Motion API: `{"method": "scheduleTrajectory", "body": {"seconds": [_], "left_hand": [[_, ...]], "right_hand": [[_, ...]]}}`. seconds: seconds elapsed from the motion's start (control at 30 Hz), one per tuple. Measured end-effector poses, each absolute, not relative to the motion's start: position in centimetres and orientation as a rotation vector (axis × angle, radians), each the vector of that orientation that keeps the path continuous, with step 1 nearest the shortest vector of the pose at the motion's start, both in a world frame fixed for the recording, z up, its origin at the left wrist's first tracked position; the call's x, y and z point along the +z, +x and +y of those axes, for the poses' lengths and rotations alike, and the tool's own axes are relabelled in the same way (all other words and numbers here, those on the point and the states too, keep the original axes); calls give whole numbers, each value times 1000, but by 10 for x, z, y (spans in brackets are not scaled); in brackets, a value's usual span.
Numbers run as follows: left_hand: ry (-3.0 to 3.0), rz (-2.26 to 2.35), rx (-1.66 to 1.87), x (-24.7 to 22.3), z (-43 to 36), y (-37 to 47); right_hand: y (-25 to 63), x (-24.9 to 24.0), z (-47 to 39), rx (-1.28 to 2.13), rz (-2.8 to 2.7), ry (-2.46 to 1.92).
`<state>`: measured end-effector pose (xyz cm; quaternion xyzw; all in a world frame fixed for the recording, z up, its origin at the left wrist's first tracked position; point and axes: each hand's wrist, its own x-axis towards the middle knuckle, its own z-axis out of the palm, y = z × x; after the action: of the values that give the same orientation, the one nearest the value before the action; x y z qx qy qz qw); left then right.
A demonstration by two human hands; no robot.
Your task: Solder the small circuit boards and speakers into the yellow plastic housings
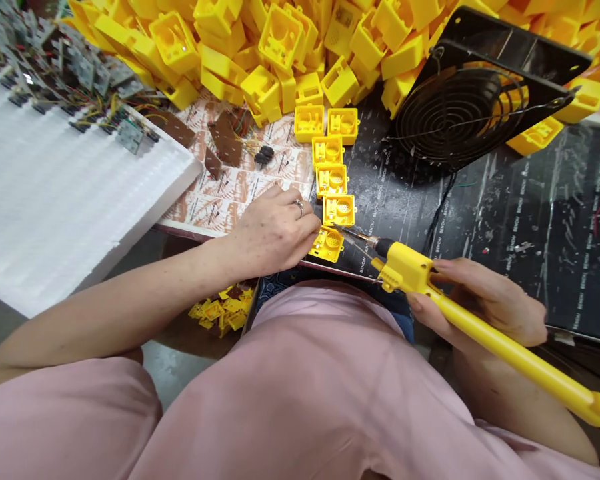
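My right hand is wrapped round a yellow soldering iron with a thin feed tube beside its metal tip. That tip points left, over the nearest open yellow plastic housing at the bench's front edge. Curled fingers of my left hand, one wearing a ring, pinch the left side of this housing; the fingertips are partly hidden. Just behind it stands another housing, first of a column of several leading away from me. Their open sides face up, showing a round grille inside.
A black fan stands tilted at the back right, its cable running along the dark bench. Yellow housings are heaped across the back. Wired circuit boards lie on a white foam slab at left. Small yellow parts fill a container below.
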<state>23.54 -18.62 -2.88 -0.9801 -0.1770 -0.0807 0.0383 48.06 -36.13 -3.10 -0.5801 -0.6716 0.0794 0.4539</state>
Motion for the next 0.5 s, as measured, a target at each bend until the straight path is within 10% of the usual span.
{"method": "scheduleTrajectory", "body": {"seconds": [0.5], "left_hand": [[-3014,-341,-508,-31,-198,217]], "right_hand": [[486,-35,-355,342,-1701,-1149]]}}
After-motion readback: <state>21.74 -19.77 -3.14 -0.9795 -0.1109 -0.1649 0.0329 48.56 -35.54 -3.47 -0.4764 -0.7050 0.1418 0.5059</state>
